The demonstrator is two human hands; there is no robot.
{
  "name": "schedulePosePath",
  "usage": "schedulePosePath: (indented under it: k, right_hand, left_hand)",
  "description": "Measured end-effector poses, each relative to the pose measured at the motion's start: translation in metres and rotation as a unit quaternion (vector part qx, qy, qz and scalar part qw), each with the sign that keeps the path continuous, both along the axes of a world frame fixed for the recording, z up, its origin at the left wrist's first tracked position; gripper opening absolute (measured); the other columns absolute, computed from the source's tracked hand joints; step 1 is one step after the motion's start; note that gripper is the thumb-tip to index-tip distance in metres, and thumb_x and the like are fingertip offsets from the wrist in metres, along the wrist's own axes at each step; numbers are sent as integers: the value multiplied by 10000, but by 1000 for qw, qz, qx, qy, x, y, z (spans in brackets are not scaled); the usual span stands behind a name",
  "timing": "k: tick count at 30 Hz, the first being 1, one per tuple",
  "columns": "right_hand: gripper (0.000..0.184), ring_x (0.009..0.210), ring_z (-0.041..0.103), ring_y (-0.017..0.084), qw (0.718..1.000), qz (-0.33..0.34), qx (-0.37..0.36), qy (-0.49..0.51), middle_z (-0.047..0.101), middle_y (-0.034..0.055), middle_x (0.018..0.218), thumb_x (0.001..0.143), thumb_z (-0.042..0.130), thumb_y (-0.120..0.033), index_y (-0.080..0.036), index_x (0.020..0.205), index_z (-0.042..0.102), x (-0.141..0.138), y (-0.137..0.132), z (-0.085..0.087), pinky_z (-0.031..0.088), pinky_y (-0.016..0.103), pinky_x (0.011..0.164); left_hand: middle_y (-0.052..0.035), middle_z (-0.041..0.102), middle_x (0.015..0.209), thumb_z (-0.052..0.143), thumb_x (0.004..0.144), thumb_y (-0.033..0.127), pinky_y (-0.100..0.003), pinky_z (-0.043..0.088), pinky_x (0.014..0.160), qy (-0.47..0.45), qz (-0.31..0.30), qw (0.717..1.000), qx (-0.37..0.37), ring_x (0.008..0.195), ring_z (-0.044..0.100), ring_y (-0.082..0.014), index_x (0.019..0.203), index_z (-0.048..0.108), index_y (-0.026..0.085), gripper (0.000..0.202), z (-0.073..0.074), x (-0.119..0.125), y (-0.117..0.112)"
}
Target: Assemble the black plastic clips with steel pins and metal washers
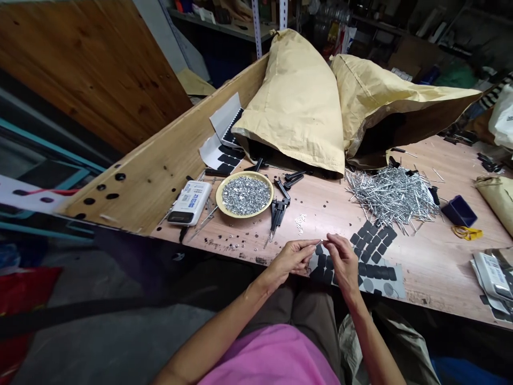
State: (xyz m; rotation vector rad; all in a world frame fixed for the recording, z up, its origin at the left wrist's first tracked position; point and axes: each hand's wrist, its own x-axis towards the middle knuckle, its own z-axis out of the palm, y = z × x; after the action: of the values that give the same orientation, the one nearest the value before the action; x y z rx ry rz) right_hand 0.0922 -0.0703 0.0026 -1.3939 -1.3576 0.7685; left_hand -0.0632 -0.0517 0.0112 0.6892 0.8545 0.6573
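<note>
At the table's front edge my left hand (294,256) pinches a thin metal pin (319,243), most of it hidden by the fingers. My right hand (342,259) meets it at the pin's tip, with fingertips closed around something tiny and whitish that is too small to name. Just beyond the hands lie several small white rings (300,222). Under and beside my right hand is a grey backing sheet (395,289) bearing black adhesive pads (377,271). More black pads (372,240) lie behind it, close to a heap of thin metal pins (395,195).
A yellow bowl (245,215) of small metal pieces stands left, beside a white scale (191,200). Black plastic parts (278,211) lie right of the bowl. Two large paper sacks (298,101) rest behind. A dark blue tray (460,210) and a yellow band (467,232) are at right.
</note>
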Motion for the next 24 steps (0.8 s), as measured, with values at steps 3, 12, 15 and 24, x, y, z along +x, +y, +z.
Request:
schedulePosePath:
  k: [3, 12, 15, 24]
  right_hand:
    - [129, 807, 642, 175, 998, 56, -27, 19, 690, 31, 833, 768, 629, -310, -254, 830, 727, 6, 4, 4, 533, 315, 717]
    - [144, 686, 635, 169, 988, 146, -56, -2, 692, 27, 714, 762, 647, -353, -243, 790, 735, 19, 10, 23, 511, 300, 644]
    - [165, 681, 633, 173, 981, 179, -30, -64, 689, 28, 701, 806, 599, -350, -244, 815, 725, 22, 8, 29, 516, 306, 647]
    - [234, 694, 643, 161, 967, 213, 19, -137, 687, 43, 724, 868, 525, -381, -220, 868, 695, 30, 3, 34, 524, 274, 636]
  left_hand:
    - [100, 364, 491, 695, 620, 511, -157, 124, 349, -1, -13, 1000, 14, 338, 197, 6, 1151, 615, 115, 668, 0, -1, 0]
    - [109, 329, 465, 690, 611, 539, -151, 111, 347, 1, -79, 996, 35, 354, 182, -1, 1103, 640, 99, 662, 4, -6, 0]
    - [98, 344, 464, 667, 640, 526, -151, 130, 340, -8, -108, 993, 40, 352, 192, -9, 1051, 671, 120, 578, 3, -4, -1]
    - [78, 387, 505, 649, 668, 527, -146, 148, 339, 0, -98, 994, 54, 365, 230, -12, 996, 680, 113, 529, 2, 1, -8]
